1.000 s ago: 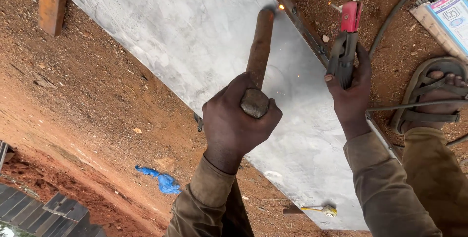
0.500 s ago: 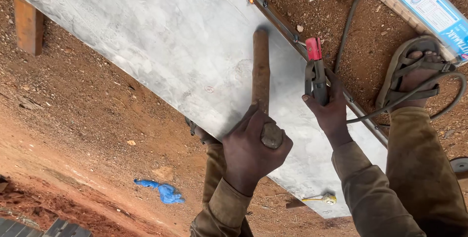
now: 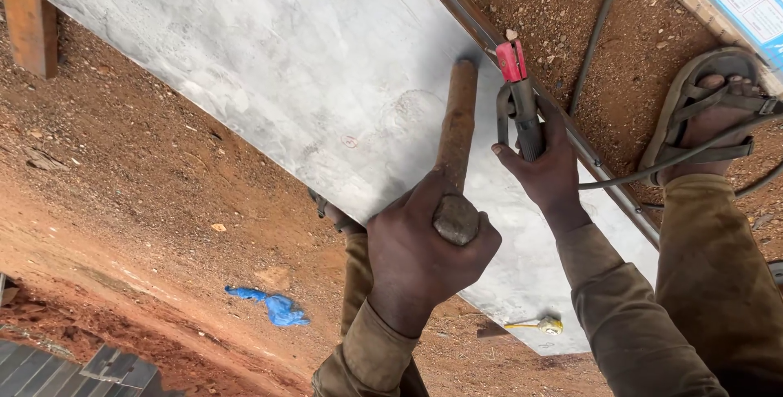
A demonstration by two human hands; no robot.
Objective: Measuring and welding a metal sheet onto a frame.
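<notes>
We are gripping a rusty brown metal bar (image 3: 453, 132) in our left hand (image 3: 424, 254) and a red-tipped welding electrode holder (image 3: 519, 99) in our right hand (image 3: 548, 170), over the grey steel sheet (image 3: 285, 79); no weld is showing.

Broad grey metal sheet (image 3: 245, 62) lies bare left of the rusty wooden-handled tool (image 3: 454, 132). Rightward, dark steel edge bar (image 3: 489, 38), black cable (image 3: 599, 30) and sandalled foot (image 3: 705, 115) crowd the passage.

Outdoors, flat daylight. Red-brown dirt ground (image 3: 122, 193) under me, pebbles scattered. Wooden post (image 3: 31, 26) at upper left. Blue scrap (image 3: 273, 306) on soil. Dark corrugated sheets (image 3: 73, 368) at lower left.
</notes>
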